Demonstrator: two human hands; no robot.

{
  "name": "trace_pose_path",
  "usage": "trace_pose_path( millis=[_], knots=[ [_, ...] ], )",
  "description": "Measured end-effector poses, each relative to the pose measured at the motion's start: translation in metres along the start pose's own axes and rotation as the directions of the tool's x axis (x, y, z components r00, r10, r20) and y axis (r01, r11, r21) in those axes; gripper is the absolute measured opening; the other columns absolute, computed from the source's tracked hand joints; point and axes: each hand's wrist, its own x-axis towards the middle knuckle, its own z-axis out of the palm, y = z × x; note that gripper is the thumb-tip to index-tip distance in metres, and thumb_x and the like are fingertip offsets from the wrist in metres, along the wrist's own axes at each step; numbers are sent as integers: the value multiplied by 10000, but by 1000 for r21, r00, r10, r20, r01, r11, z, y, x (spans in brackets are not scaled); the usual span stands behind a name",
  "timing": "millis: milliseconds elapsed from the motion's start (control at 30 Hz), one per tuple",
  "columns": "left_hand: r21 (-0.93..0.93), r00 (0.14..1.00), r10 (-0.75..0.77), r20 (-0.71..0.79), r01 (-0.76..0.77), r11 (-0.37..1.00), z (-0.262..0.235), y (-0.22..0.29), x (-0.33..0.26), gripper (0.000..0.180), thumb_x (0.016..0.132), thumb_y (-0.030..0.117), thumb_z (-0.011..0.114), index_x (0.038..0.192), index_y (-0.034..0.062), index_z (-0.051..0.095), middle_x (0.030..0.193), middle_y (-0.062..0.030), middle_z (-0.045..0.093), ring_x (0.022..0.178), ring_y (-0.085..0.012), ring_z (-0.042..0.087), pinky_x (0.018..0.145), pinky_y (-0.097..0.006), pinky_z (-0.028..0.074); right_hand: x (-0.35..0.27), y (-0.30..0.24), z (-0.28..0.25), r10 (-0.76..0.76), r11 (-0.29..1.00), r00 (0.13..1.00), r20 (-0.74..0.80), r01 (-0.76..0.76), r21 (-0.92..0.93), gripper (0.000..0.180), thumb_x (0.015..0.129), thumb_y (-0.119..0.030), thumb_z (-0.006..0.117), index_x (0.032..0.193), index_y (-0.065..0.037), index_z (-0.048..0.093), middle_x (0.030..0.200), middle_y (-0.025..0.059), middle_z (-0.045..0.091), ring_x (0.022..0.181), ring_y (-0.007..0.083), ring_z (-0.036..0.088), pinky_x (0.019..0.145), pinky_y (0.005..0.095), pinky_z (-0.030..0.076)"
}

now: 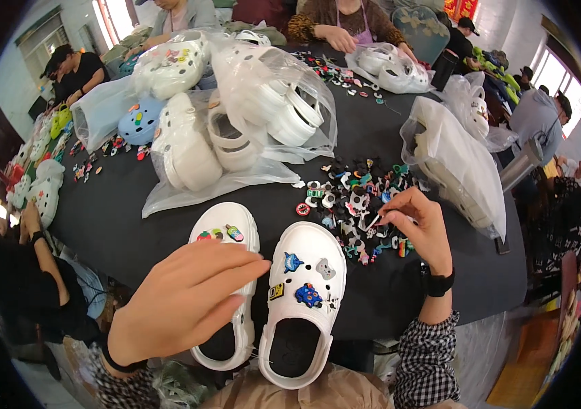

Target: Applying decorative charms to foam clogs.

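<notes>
Two white clogs stand side by side at the table's near edge. The right clog carries several shoe charms, among them a blue figure and a grey one. On the left clog a bottle-shaped charm and a strawberry-red one show at the toe. My left hand hovers over this clog, hiding its middle, its fingers stretched out and holding nothing visible. Over a heap of loose shoe charms, my right hand pinches a small white charm between thumb and forefinger.
Clear plastic bags with white clogs pile up beyond my left hand; another bagged pair lies to the right. A blue clog sits among the bags. Co-workers sit around the black table, one close on the left handling a decorated clog.
</notes>
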Motion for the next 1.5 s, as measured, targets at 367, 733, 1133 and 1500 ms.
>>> trace_pose_path(
  millis=[367,733,1133,1500],
  knots=[
    [56,990,66,122,-73,996,55,-25,50,244,851,94,667,1071,22,593,1115,-121,586,1030,-305,591,883,-406,487,0,-22,14,-155,946,983,96,176,-274,145,837,-60,724,979,-34,708,847,79,667,680,151,627,628,272,496],
    [97,1000,6,13,-8,995,71,-24,44,211,838,85,663,984,-7,543,960,-137,542,915,-316,575,792,-395,482,-10,-56,30,-268,918,918,292,336,-213,328,749,-53,789,1069,-85,722,965,80,613,818,196,624,696,299,514],
    [155,985,-132,-110,148,977,80,-22,43,209,805,106,652,931,1,523,871,-145,556,832,-328,597,708,-422,498,-21,-145,7,-231,874,886,401,370,-315,335,772,3,731,1104,-49,721,1006,114,625,831,228,626,725,324,508],
    [-60,1000,19,22,-17,998,59,-32,30,222,868,109,645,1037,-32,615,945,-143,584,889,-308,610,772,-390,497,-157,-217,-116,-171,779,920,-353,-93,-621,499,895,-489,647,915,10,620,867,63,456,681,124,491,579,241,404]
  ],
)
